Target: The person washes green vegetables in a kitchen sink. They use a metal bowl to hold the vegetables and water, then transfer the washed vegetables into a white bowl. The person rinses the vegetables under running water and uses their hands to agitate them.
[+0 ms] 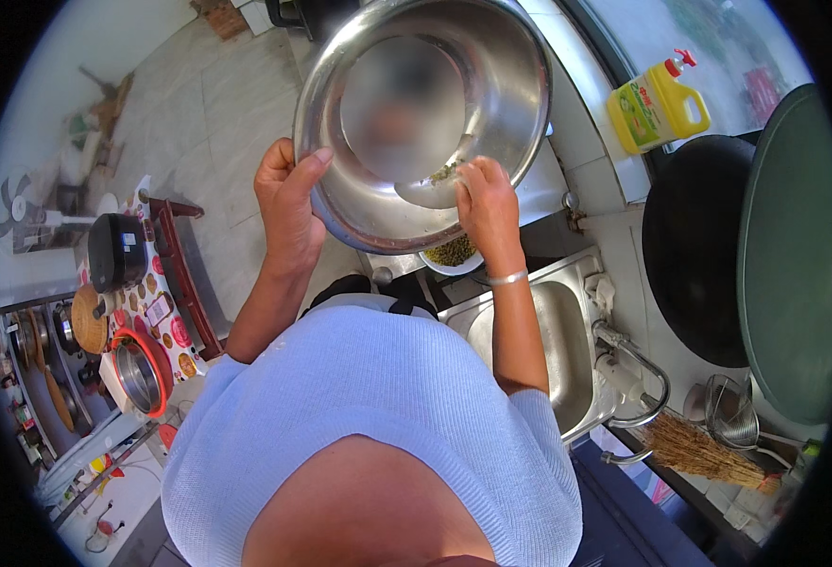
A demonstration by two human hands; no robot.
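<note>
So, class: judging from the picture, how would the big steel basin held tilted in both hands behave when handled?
The steel basin looks rigid and thin-walled, so probably light for its size. Its shiny surface may be slippery. The left hand grips its rim; the right hand works inside.

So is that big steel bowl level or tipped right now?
Tipped. The steel bowl faces the camera, left hand gripping its rim, right hand inside by greenish bits above a small bowl.

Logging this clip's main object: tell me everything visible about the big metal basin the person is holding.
The metal basin is large, round, shiny steel with a rolled rim, tilted steeply so its inside faces the camera. The left hand grips its rim; the right hand reaches inside at the lower edge, where a few greenish grains cling. It is held above a small bowl of similar grains, beside the sink. Its centre is blurred.
</note>
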